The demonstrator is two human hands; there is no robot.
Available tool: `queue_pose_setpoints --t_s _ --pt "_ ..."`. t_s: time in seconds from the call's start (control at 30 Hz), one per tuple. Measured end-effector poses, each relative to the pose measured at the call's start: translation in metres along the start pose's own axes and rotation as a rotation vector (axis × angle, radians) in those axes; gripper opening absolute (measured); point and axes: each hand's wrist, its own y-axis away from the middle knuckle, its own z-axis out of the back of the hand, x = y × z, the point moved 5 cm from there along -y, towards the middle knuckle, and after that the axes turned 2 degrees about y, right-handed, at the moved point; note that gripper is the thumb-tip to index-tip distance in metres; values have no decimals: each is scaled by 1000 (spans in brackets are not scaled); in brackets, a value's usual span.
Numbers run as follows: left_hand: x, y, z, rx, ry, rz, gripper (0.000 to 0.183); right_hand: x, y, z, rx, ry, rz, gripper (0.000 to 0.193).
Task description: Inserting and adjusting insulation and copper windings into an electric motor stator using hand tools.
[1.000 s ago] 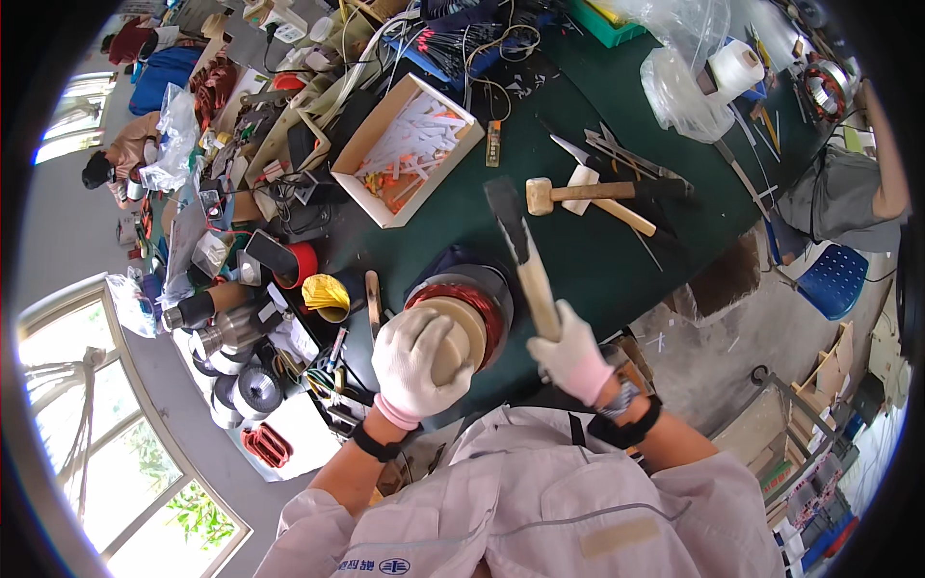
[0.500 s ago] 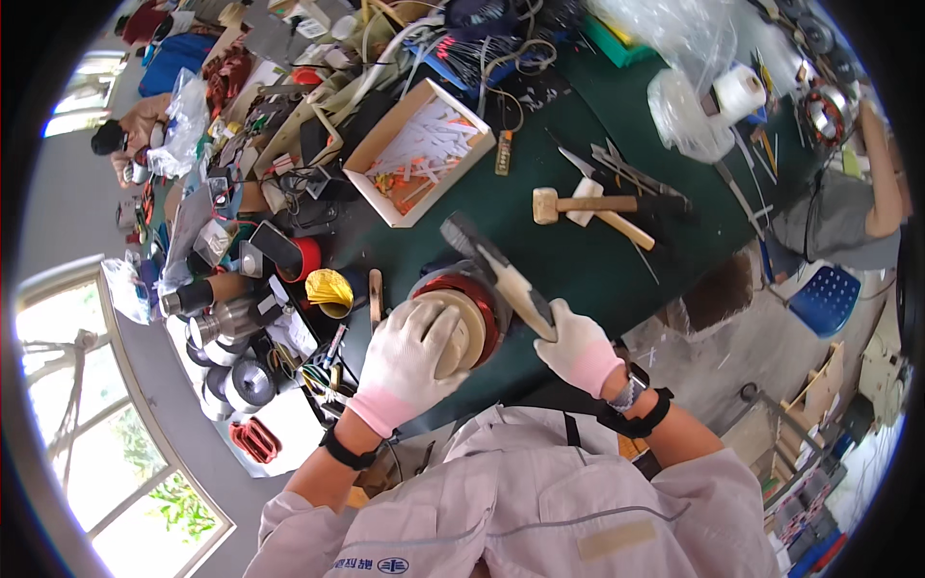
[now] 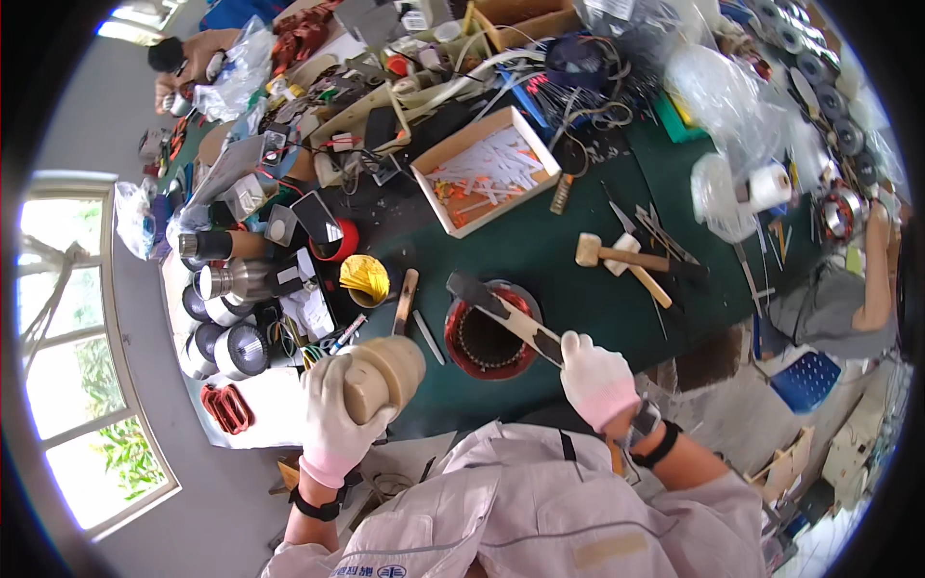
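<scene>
My left hand (image 3: 332, 419), in a white glove with a pink cuff, grips a tan stepped cylindrical block (image 3: 390, 371), tilted and held off to the left. My right hand (image 3: 593, 380), gloved the same way, is closed round the handle end of a hammer (image 3: 525, 329). Its dark head points up and left, passing over the rim of a motor stator (image 3: 528, 361). Red-brown winding ends ring that stator, and its slotted, hollow bore shows on the green table. Whether the hammer touches the rim, I cannot tell.
A wooden-handled tool (image 3: 406, 301) and a yellow roll (image 3: 364, 276) lie left of the stator. Beyond sits a cardboard tray (image 3: 448, 223) of paper strips. Mallets (image 3: 617, 255) lie to the right. Another person (image 3: 838, 303) works at the far right; metal flasks (image 3: 241, 281) stand left.
My left hand has lifted the tan block out of the stator and carried it down-left, exposing the bore. My right hand still holds the hammer over the stator. The view has shifted.
</scene>
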Motion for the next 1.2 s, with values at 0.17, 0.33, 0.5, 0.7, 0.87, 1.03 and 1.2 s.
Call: queue_pose_setpoints --t_s 0.17,0.33,0.5,0.7,0.87,1.03,1.2 --pt "38 26 -34 100 6 108 79 14 18 1 -257 -30 192 11" --pt "50 34 -46 161 94 109 78 40 27 23 -231 113 300 10" --pt "43 12 -39 161 59 142 80 23 24 -13 -79 124 252 12" --pt "3 -37 -12 54 -9 28 80 -27 25 -22 -136 -73 30 14" --pt "-83 -91 7 -99 33 -111 77 -90 53 -29 -193 -506 -353 28" --pt "-181 -110 -33 -10 127 -361 80 -179 77 -58 -60 -370 -416 26" --pt "-252 -109 -160 430 165 -366 67 -230 69 -82 -25 -269 -350 21"
